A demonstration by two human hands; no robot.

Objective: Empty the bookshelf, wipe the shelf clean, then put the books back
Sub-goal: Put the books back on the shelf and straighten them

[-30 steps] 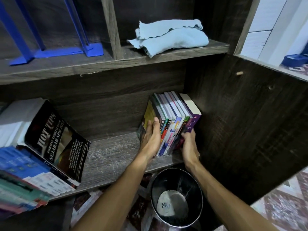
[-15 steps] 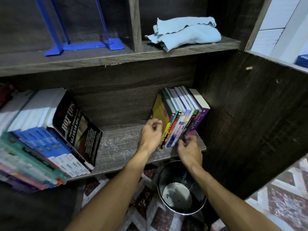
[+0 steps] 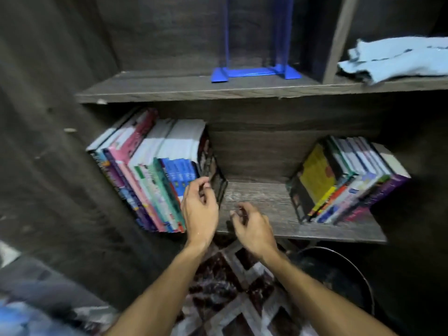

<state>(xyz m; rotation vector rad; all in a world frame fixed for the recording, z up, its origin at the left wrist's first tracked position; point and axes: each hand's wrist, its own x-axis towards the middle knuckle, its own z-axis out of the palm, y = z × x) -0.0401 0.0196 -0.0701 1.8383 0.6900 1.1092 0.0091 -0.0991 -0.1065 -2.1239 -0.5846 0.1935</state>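
Books stand in two groups on the lower shelf, with bare board between them.

Your left hand is up at the left group. Its fingers are curled, tips at the front edge of the black-covered book, the last one on that group's right end. There is motion blur here, so you cannot tell whether they pinch the cover or only touch it. The other books of that group sit just left of those fingers, packed together, spines outward, with pink, teal and blue among them.

Your right hand hangs just right of the left one, over the shelf's front edge. Its fingers are loosely curled and slightly apart, with nothing between them and no book touched.

The right group is well to the right of those fingers, leaning to the right, its yellow cover facing the gap.

Above both sets of fingers runs the upper shelf. A blue bookend stands on it almost straight above them. A pale blue cloth lies crumpled up and far to the right, past the upright divider.

Below and right of your right fingers, a black bin sits on the patterned floor, under the shelf.
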